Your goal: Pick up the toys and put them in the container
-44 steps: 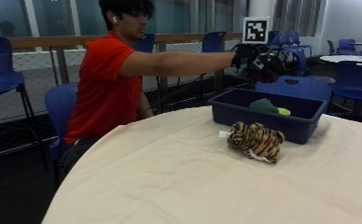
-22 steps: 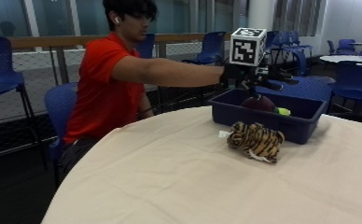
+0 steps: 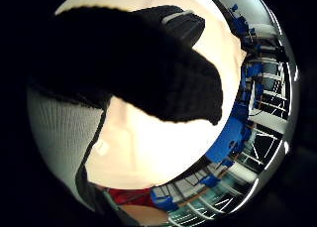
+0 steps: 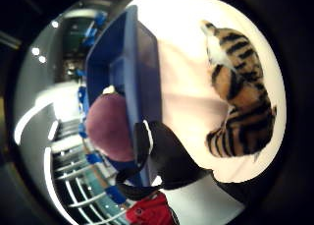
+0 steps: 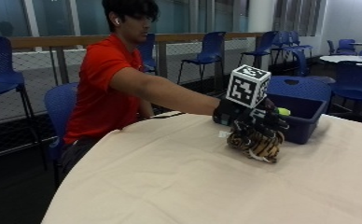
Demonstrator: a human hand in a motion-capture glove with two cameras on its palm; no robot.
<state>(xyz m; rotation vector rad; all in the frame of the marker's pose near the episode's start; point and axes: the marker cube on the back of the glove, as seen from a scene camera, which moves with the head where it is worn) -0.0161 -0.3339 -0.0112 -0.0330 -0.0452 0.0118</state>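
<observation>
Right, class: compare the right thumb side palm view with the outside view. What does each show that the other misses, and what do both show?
Only the thumb side palm view shows the inside of the blue bin, where a dark red round toy lies.

Only the outside view shows the seated person reaching across the table, the gloved right hand just above the tiger, and a small yellow-green thing at the bin's rim.

Both show the striped toy tiger lying on the pale tablecloth beside the bin, outside it. Neither settles whether the hand touches the tiger.
</observation>
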